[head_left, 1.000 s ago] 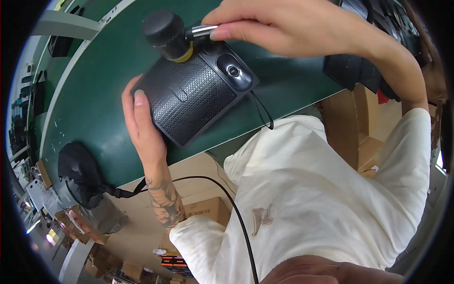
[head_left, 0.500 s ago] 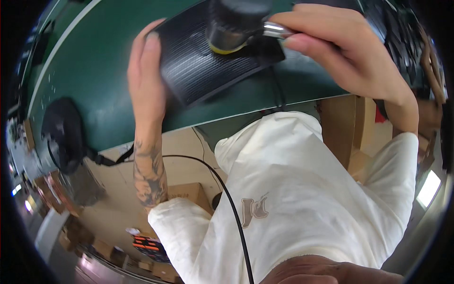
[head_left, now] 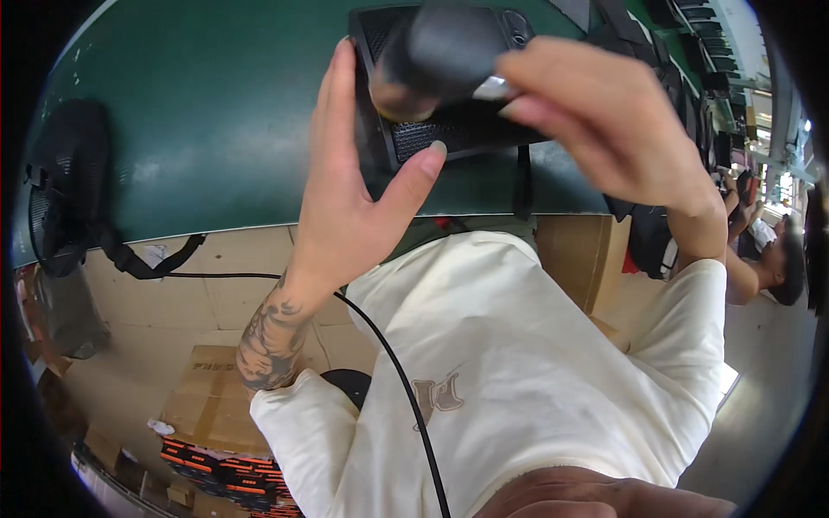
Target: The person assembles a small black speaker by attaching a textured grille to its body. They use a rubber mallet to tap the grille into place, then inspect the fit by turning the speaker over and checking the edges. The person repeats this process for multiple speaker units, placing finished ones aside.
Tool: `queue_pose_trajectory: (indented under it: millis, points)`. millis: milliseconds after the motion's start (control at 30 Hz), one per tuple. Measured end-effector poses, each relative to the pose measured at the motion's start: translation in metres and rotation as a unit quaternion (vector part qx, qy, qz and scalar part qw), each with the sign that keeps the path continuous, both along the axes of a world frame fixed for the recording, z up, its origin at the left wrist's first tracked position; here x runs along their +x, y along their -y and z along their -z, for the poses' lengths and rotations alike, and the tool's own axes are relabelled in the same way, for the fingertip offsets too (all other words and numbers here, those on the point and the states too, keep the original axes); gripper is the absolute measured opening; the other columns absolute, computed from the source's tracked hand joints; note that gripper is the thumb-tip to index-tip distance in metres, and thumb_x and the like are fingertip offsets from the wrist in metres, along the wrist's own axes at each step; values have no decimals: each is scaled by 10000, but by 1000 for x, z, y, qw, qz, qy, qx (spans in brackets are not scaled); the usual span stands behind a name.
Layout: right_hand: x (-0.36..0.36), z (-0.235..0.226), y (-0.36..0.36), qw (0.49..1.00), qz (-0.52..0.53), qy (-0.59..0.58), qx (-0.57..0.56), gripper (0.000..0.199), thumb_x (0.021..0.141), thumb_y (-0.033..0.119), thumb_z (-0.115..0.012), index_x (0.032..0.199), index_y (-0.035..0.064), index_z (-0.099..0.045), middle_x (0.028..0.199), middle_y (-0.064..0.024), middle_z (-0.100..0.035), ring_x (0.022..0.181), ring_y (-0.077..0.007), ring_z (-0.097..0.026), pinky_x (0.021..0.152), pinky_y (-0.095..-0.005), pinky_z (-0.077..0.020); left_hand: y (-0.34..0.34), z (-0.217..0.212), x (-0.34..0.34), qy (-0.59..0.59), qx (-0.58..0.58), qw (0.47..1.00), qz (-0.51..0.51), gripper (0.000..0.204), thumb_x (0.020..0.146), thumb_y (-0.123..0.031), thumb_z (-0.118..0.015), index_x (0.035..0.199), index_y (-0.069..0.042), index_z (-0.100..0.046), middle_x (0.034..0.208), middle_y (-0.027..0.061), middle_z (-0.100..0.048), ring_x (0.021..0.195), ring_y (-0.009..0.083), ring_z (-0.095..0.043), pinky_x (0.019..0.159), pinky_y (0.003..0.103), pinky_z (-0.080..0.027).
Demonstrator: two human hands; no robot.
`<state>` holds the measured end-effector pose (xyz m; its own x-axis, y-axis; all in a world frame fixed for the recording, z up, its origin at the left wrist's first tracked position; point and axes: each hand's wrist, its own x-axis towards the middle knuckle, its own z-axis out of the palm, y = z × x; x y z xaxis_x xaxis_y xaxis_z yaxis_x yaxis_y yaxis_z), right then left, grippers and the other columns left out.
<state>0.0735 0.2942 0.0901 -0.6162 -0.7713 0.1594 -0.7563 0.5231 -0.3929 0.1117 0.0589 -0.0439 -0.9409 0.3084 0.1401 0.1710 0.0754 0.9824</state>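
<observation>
A black, flat-sided piece with a mesh-textured face (head_left: 414, 138) lies on the green table (head_left: 207, 138). Along its left edge rests my left hand (head_left: 354, 203), fingers stretched out and thumb spread over its near corner. My right hand (head_left: 609, 121) is closed round the silver handle of a tool that looks like a mallet (head_left: 453, 47). Its thick black cylindrical head, with a yellowish lower end, is over the piece and hides part of it. Motion blurs both the tool and my right hand. A black strap (head_left: 523, 186) hangs from the piece over the table edge.
A black bag (head_left: 73, 173) with a strap lies at the table's left end. More black pieces (head_left: 635, 52) lie at the right. A black cable (head_left: 397, 363) crosses in front of me. Below left stands a cardboard box (head_left: 207, 388); another person (head_left: 768, 263) is at far right.
The view has shifted. The black piece lies more squarely, and my left thumb has spread over its near corner. The mallet remains over it in my right hand.
</observation>
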Motion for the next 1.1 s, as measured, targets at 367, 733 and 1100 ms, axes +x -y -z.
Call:
queue_pose_trajectory:
  millis: [367,733,1100]
  points:
    - [4,-41,-12,974,218,61,-24,308,1038,149,-639,1257,-66,-672,933,-34,-698,773,-91,-585,653,-245,-464,-4,1,2,-98,-13,995,-31,849,968,-195,-680,1608,76,-192,1618,220,-324,1495,294,-330,1233,385,-225]
    - [-47,-46,36,969,171,146,99,280,1055,180,-583,1222,-31,-661,800,-181,-658,682,-253,-632,653,-366,-494,-2,-3,1,-92,-22,995,-15,914,939,-228,-700,1587,122,-158,1619,343,-250,1462,479,-320,1221,496,-236]
    - [-44,-6,6,985,162,48,15,300,1017,167,-648,1264,0,-687,872,-105,-711,764,-149,-634,704,-303,-507,-4,-3,2,-77,-10,997,-17,890,937,-190,-709,1587,115,-183,1617,318,-274,1488,434,-324,1216,484,-275]
